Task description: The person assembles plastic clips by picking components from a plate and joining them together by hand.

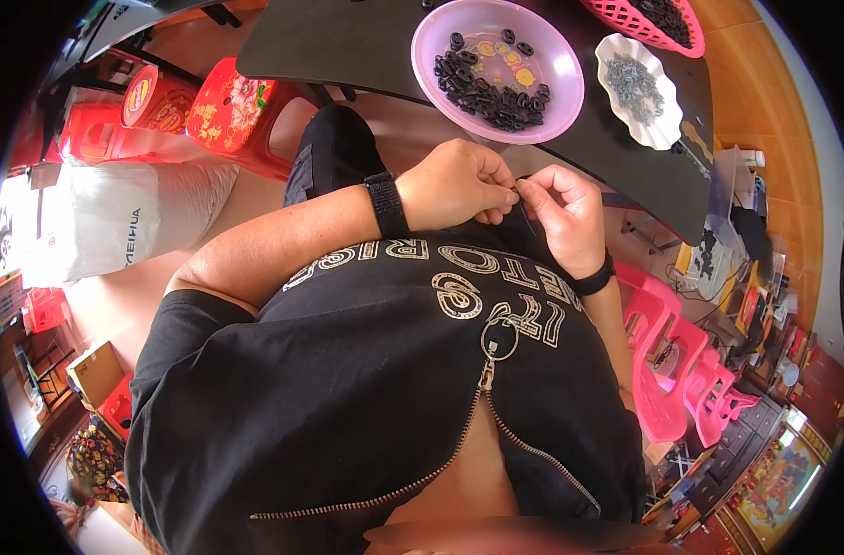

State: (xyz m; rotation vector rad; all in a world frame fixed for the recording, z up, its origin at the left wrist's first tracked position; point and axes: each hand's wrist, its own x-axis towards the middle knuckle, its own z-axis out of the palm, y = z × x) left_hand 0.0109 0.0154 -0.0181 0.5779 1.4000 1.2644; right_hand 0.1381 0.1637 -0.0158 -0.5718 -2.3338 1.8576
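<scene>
Close in front of my chest, my left hand (459, 188) and my right hand (565, 215) meet with thumbs and forefingers pinched together. Between the fingertips is a small dark piece (522, 190), mostly covered, so its kind cannot be made out. Just beyond the hands, at the table's edge, stands a pale purple plastic basin (556, 113) with many small black oval pieces (491, 104) heaped in its near left part. To its right a white scalloped dish (663, 134) holds a pile of tiny clear or silvery bits (633, 85).
The dark table (338, 46) spans the top. A pink basket (616, 17) of black pieces sits at its far right. Red stools (227, 106) and a white sack (117, 222) stand at left. Pink chairs (658, 370) are at right, near a cluttered shelf.
</scene>
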